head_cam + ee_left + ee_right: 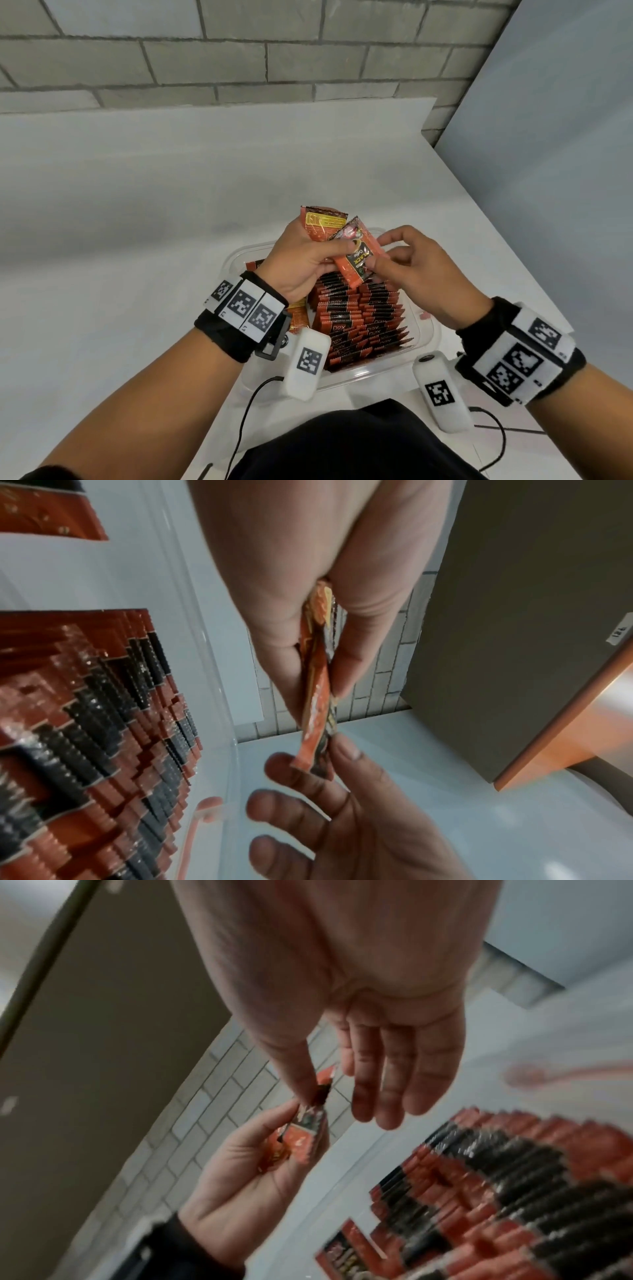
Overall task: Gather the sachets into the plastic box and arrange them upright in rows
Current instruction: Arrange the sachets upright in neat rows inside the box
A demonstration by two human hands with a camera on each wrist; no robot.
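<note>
A clear plastic box stands on the white table and holds two rows of orange and black sachets on edge. Above its far end my left hand grips a small bunch of sachets, seen edge-on in the left wrist view as sachets between thumb and fingers. My right hand pinches the front sachet of that bunch with thumb and index finger. The right wrist view shows the right hand meeting the left hand at the sachet, blurred, above the rows.
A loose sachet lies in the box's left part, beside the rows, and another shows under my left hand. The table's right edge runs close to the box. A brick wall stands behind. Black cables hang near my body.
</note>
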